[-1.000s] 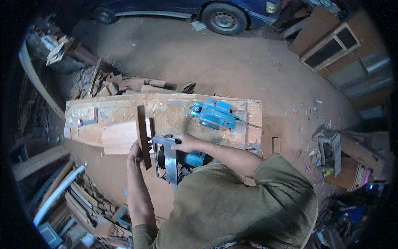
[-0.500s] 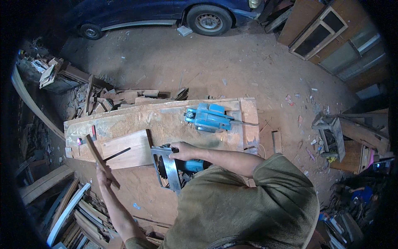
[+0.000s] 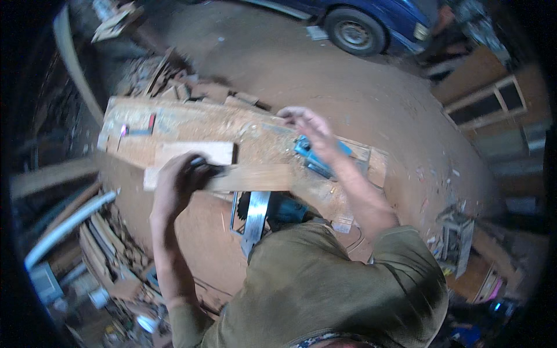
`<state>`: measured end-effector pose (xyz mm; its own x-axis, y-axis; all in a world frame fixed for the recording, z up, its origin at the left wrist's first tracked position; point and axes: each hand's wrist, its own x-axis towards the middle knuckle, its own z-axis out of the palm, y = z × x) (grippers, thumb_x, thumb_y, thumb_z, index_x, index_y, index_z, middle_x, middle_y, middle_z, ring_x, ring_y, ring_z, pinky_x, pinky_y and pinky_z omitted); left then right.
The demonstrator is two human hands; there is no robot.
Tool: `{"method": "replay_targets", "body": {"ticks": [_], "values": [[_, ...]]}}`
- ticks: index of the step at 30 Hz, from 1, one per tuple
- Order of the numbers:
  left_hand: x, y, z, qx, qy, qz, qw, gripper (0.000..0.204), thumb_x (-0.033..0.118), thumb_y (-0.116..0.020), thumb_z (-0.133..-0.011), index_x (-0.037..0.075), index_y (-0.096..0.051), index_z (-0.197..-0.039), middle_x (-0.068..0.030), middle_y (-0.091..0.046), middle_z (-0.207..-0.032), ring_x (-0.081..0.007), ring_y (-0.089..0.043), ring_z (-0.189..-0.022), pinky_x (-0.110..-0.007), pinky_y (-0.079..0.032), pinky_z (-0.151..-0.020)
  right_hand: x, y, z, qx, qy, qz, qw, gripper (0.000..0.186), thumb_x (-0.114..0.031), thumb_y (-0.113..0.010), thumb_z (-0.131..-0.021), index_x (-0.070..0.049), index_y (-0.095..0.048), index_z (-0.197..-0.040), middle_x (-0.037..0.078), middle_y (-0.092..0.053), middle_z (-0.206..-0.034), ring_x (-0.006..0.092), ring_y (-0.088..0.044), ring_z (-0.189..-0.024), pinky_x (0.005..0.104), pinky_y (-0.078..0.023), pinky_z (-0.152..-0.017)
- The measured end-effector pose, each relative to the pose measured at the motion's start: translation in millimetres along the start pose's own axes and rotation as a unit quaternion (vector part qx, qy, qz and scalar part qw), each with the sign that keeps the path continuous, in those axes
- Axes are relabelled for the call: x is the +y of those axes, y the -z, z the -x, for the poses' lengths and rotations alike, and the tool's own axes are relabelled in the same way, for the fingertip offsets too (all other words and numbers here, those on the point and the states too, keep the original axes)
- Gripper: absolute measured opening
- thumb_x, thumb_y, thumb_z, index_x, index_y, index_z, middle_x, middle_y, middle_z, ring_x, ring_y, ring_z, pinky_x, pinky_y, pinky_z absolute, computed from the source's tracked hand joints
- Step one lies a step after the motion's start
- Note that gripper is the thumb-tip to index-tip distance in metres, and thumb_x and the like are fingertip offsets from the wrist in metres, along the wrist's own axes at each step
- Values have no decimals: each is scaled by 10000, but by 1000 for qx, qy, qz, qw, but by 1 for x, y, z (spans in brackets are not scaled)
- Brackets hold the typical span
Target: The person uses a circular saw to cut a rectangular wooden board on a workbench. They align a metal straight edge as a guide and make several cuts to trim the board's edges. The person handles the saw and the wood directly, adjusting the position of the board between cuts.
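Note:
My left hand is closed on one end of a wooden strip, blurred by motion, that reaches right across the near side of the bench. Under and behind it lies a pale board on the bench. Something dark shows by the left fingers, too smeared to name. My right hand is raised, fingers stretched and holding nothing, partly covering the blue electric planer from view. Close to my body, below the strip, is a circular saw with a shiny metal base; neither hand touches it.
The sawdust-covered workbench carries a small red-and-dark tool at its far left. Scrap wood is heaped behind it, with stacked timber at the lower left. A blue vehicle stands beyond; a wooden stool-like frame is at right.
My right hand has let go of the circular saw and risen over the planer. My left hand has brought the wooden strip up and rightward across the bench. The view has shifted.

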<state>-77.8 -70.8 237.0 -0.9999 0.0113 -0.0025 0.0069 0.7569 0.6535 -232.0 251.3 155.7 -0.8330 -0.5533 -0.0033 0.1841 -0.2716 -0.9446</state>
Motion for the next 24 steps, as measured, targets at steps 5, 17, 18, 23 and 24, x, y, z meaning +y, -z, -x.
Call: {"method": "replay_targets", "body": {"ticks": [5,17,18,23,24], "values": [[79,-19,-48,-67,-117,-114,984,282,222,-710,-906,80,-671,-1146,-164,-697,-1018,-390,-654,-980,-474,-518,-869,-85,-63,11,-285,4,464,838,837,-456,-875,-739,5,-567,-1365,216,-668,-1204,336,-656,-1135,409,-501,-992],[-73,-165,56,285,205,90,932,551,348,-752,-921,-32,-605,-1292,-242,-652,-1203,-376,-616,-1158,-452,-485,-1010,42,-38,122,50,-97,180,978,464,-187,-864,-778,24,-596,-1093,59,-636,-1039,126,-610,-976,323,-504,-842],[-87,-187,68,233,251,109,933,696,423,-770,-900,-48,-565,-1370,-268,-639,-1263,-385,-607,-1213,-455,-477,-1054,47,-41,131,56,-93,184,977,443,-178,-863,-776,19,-596,-1070,54,-631,-1026,119,-606,-965,315,-502,-829],[-84,-223,72,104,232,160,954,1060,598,-843,-739,-46,-451,-1484,-318,-603,-1328,-428,-579,-1274,-474,-433,-1120,72,-23,154,0,-10,329,944,564,-156,-861,-766,54,-603,-1222,123,-670,-1162,213,-652,-1046,365,-540,-901],[-81,-221,71,92,218,180,955,1059,588,-857,-725,-43,-459,-1476,-324,-605,-1323,-435,-580,-1273,-479,-435,-1117,75,-14,162,-9,18,364,931,588,-151,-864,-759,54,-600,-1243,132,-667,-1179,221,-655,-1058,367,-543,-905]]}}
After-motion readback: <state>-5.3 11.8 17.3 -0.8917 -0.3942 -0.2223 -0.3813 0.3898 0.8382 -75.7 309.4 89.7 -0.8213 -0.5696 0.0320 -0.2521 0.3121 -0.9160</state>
